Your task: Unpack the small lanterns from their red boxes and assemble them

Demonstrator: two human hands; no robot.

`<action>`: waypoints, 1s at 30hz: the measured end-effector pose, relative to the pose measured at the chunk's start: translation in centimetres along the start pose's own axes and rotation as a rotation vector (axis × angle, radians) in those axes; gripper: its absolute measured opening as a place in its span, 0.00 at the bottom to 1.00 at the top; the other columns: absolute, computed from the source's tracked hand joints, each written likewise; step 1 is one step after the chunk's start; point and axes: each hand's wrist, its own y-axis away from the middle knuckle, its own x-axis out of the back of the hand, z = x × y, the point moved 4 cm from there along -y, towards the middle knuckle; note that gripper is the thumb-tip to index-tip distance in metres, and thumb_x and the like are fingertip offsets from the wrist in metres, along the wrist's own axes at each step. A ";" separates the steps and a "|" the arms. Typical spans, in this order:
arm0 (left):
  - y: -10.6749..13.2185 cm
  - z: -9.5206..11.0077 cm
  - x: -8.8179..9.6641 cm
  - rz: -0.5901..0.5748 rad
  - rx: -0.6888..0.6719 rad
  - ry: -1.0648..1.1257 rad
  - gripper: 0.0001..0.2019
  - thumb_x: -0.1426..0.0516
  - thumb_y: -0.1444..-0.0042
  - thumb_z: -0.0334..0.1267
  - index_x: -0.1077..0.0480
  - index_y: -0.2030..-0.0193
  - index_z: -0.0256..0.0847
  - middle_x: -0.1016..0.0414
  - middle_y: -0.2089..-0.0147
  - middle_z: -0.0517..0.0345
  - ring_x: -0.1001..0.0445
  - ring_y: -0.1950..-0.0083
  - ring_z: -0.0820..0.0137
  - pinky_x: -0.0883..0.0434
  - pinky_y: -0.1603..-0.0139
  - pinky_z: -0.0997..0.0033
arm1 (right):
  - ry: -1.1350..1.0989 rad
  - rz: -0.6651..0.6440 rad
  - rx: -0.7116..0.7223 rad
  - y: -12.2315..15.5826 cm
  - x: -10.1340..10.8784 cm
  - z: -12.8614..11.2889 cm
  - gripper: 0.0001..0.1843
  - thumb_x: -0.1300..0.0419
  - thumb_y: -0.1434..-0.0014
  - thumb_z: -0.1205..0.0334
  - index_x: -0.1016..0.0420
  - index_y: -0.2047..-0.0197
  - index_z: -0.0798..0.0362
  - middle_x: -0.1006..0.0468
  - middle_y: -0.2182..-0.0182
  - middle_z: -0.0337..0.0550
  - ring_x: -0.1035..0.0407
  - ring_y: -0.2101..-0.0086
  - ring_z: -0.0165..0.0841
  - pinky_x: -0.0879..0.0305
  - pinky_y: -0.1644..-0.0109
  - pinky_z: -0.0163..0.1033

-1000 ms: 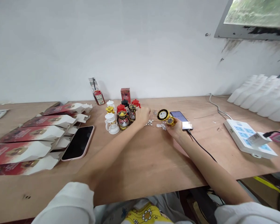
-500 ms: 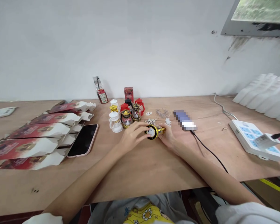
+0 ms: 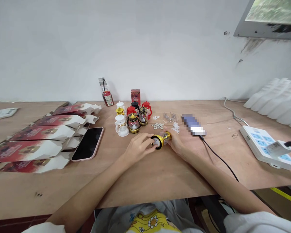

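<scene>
A small gold-and-black lantern [image 3: 167, 138] with a clear body lies on its side between my hands, its base turned toward the left. My right hand [image 3: 177, 143] is closed around its far end. The bent fingers of my left hand [image 3: 140, 146] grip the base, where a white round part [image 3: 156, 142] shows. Just beyond are several coin-like button cells [image 3: 158, 126], small white tabs [image 3: 176, 127] and a heap of little metal rings [image 3: 170, 117]. Several more small lanterns stand at the left, among them a white one [image 3: 122, 126] and a black-and-gold one [image 3: 134, 123].
Red-and-white folded boxes [image 3: 42, 133] and a pink-edged phone [image 3: 87, 144] lie at the left. A red box [image 3: 135, 96] and a bottle [image 3: 108, 97] stand by the wall. Rightward are a cabled phone [image 3: 196, 130], a power strip [image 3: 262, 142] and white stacked pieces [image 3: 274, 98].
The lantern has swung so that its side shows more, its base facing less toward me. My left fingers have moved in onto the white part of the base.
</scene>
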 end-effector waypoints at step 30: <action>-0.2 1.2 -0.4 -0.004 -0.050 -0.218 0.04 0.46 0.47 0.28 0.33 0.71 0.38 0.24 0.54 0.42 0.22 0.59 0.65 0.24 0.57 0.66 | 0.016 0.170 0.038 0.6 0.0 -0.4 0.08 0.43 0.59 0.58 0.39 0.79 0.50 0.39 0.84 0.32 0.45 0.80 0.27 0.46 0.79 0.34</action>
